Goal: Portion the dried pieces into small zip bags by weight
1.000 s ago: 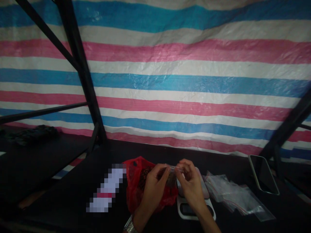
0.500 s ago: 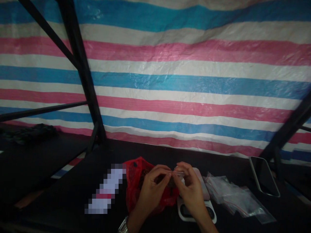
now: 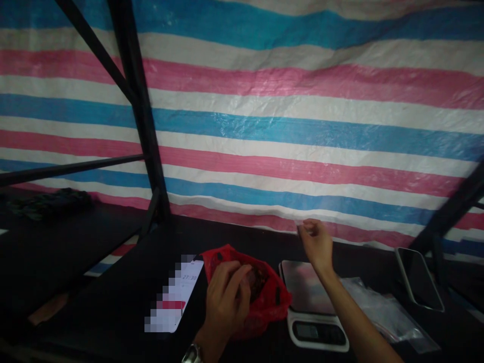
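My left hand (image 3: 229, 295), with a metal watch (image 3: 192, 353) on the wrist, is over the mouth of a red plastic bag (image 3: 274, 302). Its fingers are bent and somewhat apart, with nothing visible held in them. Small brown items (image 3: 259, 277) show inside the bag; I cannot make out their kind. Raised beyond the kitchen scale (image 3: 302, 287), my right hand (image 3: 317, 244) pinches a small clear plastic bag (image 3: 298, 227), partly hidden by the fingers. The right forearm crosses over the scale's right side.
Clear zip bags (image 3: 389, 310) lie in a pile right of the scale. A dark-screened phone (image 3: 421, 280) leans at the far right. Another phone (image 3: 185, 287) with a lit screen is left of the red bag. A striped tarp (image 3: 287, 131) hangs behind the black table (image 3: 113, 312), with black metal posts (image 3: 145, 131).
My hands have come apart. The right one has moved up and right with the clear bag; the left one has lowered over the red bag. The scale's plate is now uncovered.
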A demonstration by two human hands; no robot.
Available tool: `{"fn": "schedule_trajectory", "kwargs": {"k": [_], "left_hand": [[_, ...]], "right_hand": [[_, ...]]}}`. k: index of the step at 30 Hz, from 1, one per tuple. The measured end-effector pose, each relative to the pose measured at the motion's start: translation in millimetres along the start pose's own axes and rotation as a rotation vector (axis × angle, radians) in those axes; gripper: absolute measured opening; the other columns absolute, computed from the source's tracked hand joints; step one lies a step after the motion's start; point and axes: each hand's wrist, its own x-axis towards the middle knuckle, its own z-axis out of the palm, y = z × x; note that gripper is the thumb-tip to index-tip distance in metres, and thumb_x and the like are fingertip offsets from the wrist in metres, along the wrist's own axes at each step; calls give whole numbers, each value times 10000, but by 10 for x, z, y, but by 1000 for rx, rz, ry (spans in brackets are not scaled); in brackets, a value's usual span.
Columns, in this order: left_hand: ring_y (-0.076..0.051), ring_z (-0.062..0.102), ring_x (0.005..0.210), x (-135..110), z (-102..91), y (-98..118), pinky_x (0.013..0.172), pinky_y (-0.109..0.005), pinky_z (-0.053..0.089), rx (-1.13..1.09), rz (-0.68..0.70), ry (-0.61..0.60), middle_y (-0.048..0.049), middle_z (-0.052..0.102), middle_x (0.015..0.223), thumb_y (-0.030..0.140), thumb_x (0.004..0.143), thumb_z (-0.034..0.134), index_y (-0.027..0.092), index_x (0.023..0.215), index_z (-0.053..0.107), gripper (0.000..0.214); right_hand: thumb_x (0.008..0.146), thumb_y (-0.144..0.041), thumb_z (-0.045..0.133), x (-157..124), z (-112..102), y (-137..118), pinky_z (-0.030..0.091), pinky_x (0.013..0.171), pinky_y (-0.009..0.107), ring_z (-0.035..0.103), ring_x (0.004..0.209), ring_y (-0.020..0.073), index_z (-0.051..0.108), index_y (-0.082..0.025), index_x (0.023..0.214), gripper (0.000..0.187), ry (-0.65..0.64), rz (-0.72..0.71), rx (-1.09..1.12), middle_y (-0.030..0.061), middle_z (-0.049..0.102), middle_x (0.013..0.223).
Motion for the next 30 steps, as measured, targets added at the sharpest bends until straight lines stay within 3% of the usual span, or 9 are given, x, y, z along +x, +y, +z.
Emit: {"fn": "schedule_trajectory", "kwargs": {"k": [3, 6, 9, 12, 16, 19, 23, 28, 30], "left_hand": [[-168, 668, 850, -28, -16, -78, 752, -272, 579, 24, 85, -1, -69, 663, 970, 45, 959, 535, 167, 1086, 690, 235], [-167, 660, 859, -26, -70, -129, 755, -271, 580, 34, 80, 12, -74, 648, 982, 28, 953, 529, 158, 1090, 678, 241], [-164, 657, 871, -15, -146, -171, 755, -262, 576, 37, 68, 50, -73, 642, 991, 4, 939, 535, 159, 1086, 678, 257], [-165, 656, 863, -2, -203, -192, 747, -266, 573, 33, 59, 87, -66, 642, 978, -22, 918, 542, 164, 1077, 677, 279], [-166, 654, 842, 10, -232, -180, 726, -271, 576, 23, 88, 123, -63, 642, 957, -27, 909, 549, 167, 1074, 670, 283], [-163, 658, 818, 12, -235, -155, 705, -266, 581, 23, 115, 127, -60, 643, 942, -23, 903, 550, 177, 1074, 666, 287], [-164, 673, 778, 23, -245, -79, 678, -264, 585, 15, 103, 115, -54, 654, 909, -14, 894, 533, 199, 1073, 666, 308], [-175, 693, 789, 58, -244, 113, 717, -272, 593, -30, 130, 42, -67, 694, 911, 23, 905, 517, 197, 1083, 666, 291], [-188, 711, 863, 72, -219, 212, 785, -292, 593, -103, 58, -62, -76, 721, 964, 58, 936, 508, 201, 1117, 668, 280]], "right_hand": [[797, -537, 637, 6, 173, 38, 562, 727, 377, 754, 771, 286, 701, -216, 867, 335, -189, -5, -70, 103, 791, 813], [857, -567, 565, -23, 69, 75, 565, 791, 388, 770, 843, 296, 728, -226, 835, 379, -299, -19, -133, 99, 810, 855], [851, -520, 549, 11, -386, 151, 567, 840, 433, 771, 892, 328, 731, -223, 820, 350, -332, 7, -228, 123, 817, 891], [705, -379, 669, 13, -974, 292, 587, 827, 451, 779, 834, 340, 750, -218, 797, 202, -429, 43, -304, 128, 823, 864], [709, -301, 668, -143, -1475, 564, 531, 1058, 464, 746, 1135, 346, 810, -213, 1016, 349, -705, -83, -516, 140, 819, 1145], [695, -207, 623, -267, -1547, 738, 539, 1040, 449, 745, 1149, 332, 809, -217, 1081, 429, -733, -66, -650, 135, 814, 1180], [711, -249, 606, -263, -1551, 755, 580, 894, 482, 782, 942, 341, 815, -250, 962, 326, -632, -100, -601, 92, 836, 956], [753, -433, 690, -168, -1570, 322, 602, 813, 480, 779, 829, 355, 822, -235, 888, 273, -556, -119, -340, 109, 831, 874], [759, -467, 742, -213, -1474, 42, 615, 794, 447, 779, 844, 344, 826, -227, 889, 286, -573, -121, -249, 114, 833, 915]]}}
